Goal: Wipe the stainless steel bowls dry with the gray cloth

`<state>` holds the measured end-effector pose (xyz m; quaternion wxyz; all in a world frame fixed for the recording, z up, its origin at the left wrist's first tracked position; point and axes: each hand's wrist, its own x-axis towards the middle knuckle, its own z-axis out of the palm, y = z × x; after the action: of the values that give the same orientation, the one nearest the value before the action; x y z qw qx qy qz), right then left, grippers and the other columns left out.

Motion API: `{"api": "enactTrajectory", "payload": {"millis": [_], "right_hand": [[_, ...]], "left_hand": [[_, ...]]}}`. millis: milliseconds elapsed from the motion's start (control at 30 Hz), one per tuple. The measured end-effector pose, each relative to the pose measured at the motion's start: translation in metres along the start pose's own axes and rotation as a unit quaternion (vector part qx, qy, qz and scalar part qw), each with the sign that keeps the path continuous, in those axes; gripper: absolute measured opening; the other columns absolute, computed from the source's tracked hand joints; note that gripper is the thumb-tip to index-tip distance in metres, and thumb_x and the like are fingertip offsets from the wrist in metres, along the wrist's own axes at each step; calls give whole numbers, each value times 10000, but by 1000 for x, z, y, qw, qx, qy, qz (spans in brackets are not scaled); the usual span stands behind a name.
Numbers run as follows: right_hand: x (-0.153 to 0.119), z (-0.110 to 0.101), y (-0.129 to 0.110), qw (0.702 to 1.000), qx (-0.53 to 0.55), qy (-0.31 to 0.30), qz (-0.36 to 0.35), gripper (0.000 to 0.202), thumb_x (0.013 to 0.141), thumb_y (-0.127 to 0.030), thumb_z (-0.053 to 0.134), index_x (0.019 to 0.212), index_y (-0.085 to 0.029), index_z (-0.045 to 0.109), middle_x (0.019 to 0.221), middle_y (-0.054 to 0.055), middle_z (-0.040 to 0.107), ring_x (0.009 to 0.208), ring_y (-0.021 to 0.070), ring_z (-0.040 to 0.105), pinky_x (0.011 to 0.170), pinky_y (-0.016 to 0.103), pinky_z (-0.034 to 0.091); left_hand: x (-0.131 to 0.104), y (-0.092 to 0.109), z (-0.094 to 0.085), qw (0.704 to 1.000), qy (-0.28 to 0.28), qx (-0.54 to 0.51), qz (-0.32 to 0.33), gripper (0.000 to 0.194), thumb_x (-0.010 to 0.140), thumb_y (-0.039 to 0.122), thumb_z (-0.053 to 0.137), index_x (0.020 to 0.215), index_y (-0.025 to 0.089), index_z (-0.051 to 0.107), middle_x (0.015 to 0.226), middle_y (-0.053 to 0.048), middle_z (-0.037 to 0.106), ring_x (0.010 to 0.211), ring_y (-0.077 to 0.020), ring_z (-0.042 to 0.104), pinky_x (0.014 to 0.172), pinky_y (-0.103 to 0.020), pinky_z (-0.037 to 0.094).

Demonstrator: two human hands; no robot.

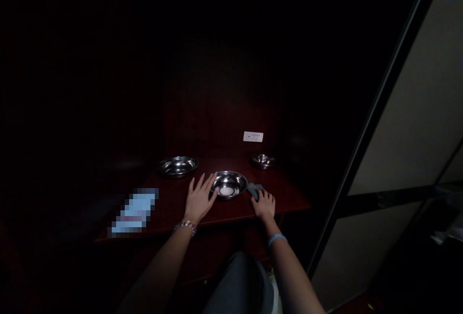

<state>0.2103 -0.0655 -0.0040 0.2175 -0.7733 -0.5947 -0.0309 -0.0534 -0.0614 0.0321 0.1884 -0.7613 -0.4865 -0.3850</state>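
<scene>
A shallow metal bowl (229,184) stands on the dark red desk top (224,211) in front of me. My left hand (201,198), fingers spread, reaches to the bowl's left rim; thumb and fingertips appear to touch it. To the right of the bowl, my right hand (265,204) has its fingers closed over a grey-blue cloth (255,189). Part of the cloth sticks out toward the bowl, and the rest is hidden under the fingers.
Another metal bowl (178,166) stands at the back left, and a smaller metal dish (263,161) at the back right. A power socket (253,136) is on the rear wall. A blurred-out light blue object (134,211) lies at the left. A pale sliding panel (408,111) rises at the right.
</scene>
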Motion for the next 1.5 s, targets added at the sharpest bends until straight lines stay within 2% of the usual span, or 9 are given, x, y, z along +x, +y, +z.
{"api": "enactTrajectory", "payload": {"millis": [133, 233, 400, 667, 867, 1033, 1133, 1400, 1500], "right_hand": [[1, 3, 1, 1000, -1, 6, -2, 522, 957, -477, 417, 1436, -283, 491, 1510, 79, 473, 1366, 284, 386, 1132, 440, 216], [0, 1, 1, 1000, 0, 7, -4, 522, 959, -474, 415, 1436, -279, 493, 1496, 83, 489, 1366, 283, 388, 1131, 438, 216], [-1, -4, 0, 1000, -2, -3, -3, 521, 960, -462, 416, 1438, -271, 496, 1505, 90, 482, 1363, 293, 391, 1124, 446, 224], [1, 2, 1, 1000, 14, 6, -5, 516, 949, -459, 444, 1427, -274, 507, 1503, 92, 483, 1375, 295, 383, 1137, 464, 207], [2, 3, 1, 1000, 20, 8, -3, 509, 941, -450, 461, 1416, -278, 518, 1492, 96, 494, 1368, 294, 395, 1135, 470, 216], [3, 5, 3, 999, 31, 25, -10, 499, 938, -430, 476, 1408, -269, 525, 1484, 98, 512, 1371, 289, 413, 1133, 456, 234], [2, 6, 4, 998, 47, 46, -17, 466, 951, -383, 461, 1386, -241, 546, 1462, 103, 542, 1358, 269, 451, 1122, 417, 264], [-2, 0, 4, 988, 122, 90, 28, 441, 1006, -341, 334, 1309, -185, 614, 1121, 134, 725, 1014, 253, 661, 918, 351, 429], [3, -10, 0, 970, 193, 146, 10, 472, 1019, -356, 286, 1365, -213, 574, 1215, 113, 682, 1068, 239, 624, 942, 355, 429]], "left_hand": [[-1, 2, -3, 999, 7, -9, 30, 511, 975, 383, 389, 1469, 284, 477, 1440, -48, 573, 1368, -300, 479, 1186, -527, 154], [-4, 2, -6, 999, 17, -25, 45, 383, 979, 312, 398, 1259, 286, 658, 1273, -47, 702, 1288, -269, 557, 1155, -508, 188], [-6, 0, -11, 997, 60, -39, -10, 333, 970, 267, 397, 1023, 246, 726, 1111, -77, 762, 1222, -265, 597, 1096, -505, 241], [-3, 0, -11, 999, -31, -1, -32, 478, 983, 393, 355, 799, 210, 756, 926, -119, 781, 1072, -286, 650, 1077, -520, 263], [-2, 2, -14, 996, -70, 28, -44, 544, 989, 434, 306, 841, 188, 769, 900, -132, 774, 936, -262, 679, 1065, -460, 308], [0, 1, -11, 983, -148, 37, -106, 638, 990, 512, 242, 854, 168, 762, 861, -155, 764, 818, -271, 699, 795, -365, 439], [1, 1, -9, 981, -154, 34, -109, 647, 991, 531, 222, 890, 176, 754, 895, -151, 759, 826, -267, 700, 710, -322, 436], [2, 2, -9, 976, -169, 34, -135, 626, 990, 552, 223, 857, 184, 711, 901, -140, 748, 862, -262, 701, 708, -304, 461], [3, -2, -5, 968, -200, 15, -153, 638, 982, 583, 217, 832, 191, 699, 883, -130, 750, 838, -254, 708, 704, -302, 470]]}}
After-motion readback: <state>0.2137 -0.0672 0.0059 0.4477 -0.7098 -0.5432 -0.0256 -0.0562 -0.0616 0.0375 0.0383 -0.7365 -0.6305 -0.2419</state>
